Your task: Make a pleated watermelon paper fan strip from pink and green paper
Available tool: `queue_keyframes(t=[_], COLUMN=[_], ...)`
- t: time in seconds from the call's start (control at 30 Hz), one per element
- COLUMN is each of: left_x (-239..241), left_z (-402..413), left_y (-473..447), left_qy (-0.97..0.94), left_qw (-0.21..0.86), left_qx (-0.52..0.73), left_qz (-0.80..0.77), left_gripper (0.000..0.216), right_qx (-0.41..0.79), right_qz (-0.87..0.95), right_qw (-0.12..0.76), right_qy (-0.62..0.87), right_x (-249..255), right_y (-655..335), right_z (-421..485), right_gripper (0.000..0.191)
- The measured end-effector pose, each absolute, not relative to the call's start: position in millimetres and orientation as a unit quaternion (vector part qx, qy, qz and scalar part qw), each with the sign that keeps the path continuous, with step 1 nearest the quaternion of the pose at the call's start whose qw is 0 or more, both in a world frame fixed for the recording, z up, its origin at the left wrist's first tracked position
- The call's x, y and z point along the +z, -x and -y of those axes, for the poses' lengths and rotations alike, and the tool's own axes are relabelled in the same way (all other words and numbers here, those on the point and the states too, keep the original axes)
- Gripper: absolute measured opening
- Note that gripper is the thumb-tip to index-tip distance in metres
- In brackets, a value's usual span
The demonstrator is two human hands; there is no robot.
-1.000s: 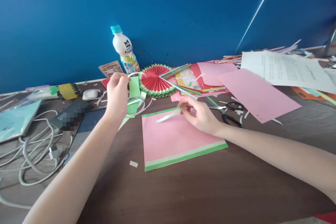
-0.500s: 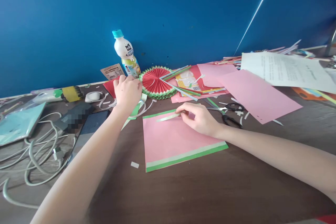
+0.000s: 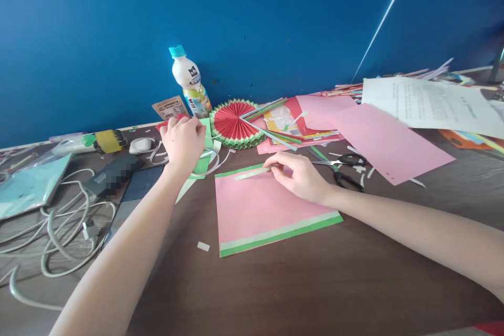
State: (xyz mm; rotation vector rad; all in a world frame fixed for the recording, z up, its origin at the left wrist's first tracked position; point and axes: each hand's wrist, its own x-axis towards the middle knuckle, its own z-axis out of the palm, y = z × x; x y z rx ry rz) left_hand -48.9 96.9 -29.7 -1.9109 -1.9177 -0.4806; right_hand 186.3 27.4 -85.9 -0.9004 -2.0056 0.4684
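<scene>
A pink paper sheet (image 3: 260, 210) with green and pale borders lies flat on the brown desk (image 3: 299, 294). My right hand (image 3: 301, 176) rests on its far edge, fingers pinched on a thin pale paper strip (image 3: 252, 172). My left hand (image 3: 183, 142) reaches to the far left of the sheet, fingers curled over a green paper piece (image 3: 203, 153) and loose white strips (image 3: 214, 164); what it grips is hidden. A folded red and green paper fan (image 3: 236, 123) lies just beyond.
A drink bottle (image 3: 190, 83) stands against the blue wall. Black scissors (image 3: 346, 168) lie right of my right hand. Pink sheets (image 3: 384, 142) and white printed paper (image 3: 429, 105) spread at the right. White cables (image 3: 59, 231), a phone (image 3: 136, 191) and a bag (image 3: 27, 186) crowd the left.
My left hand dropped from a raised position with a white strip loop down onto the green paper near the fan. My right hand stayed on the pink sheet with its strip.
</scene>
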Motion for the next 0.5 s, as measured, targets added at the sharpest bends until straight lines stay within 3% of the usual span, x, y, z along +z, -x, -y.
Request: queue_keyframes(t=[0.1,0.37,0.43,0.5], left_x=[-30,-25,-24,-26], left_z=[-98,-85,-71,-54], left_y=[51,45,36,27], left_qy=[0.68,0.698,0.739,0.781], left_qw=[0.177,0.16,0.083,-0.082], left_qx=[-0.17,-0.204,-0.213,-0.198], left_qz=[0.691,0.667,0.634,0.586], left_gripper=[0.019,0.032,0.029,0.025], right_qx=[0.2,0.295,0.322,0.345], right_qz=[0.805,0.773,0.761,0.75], right_qw=[0.428,0.404,0.393,0.383], right_qy=[0.359,0.391,0.403,0.414], right_x=[-87,-89,-86,-82], right_y=[-187,-188,-188,-188], right_z=[-28,-28,-28,-27], right_gripper=[0.018,0.013,0.011,0.009])
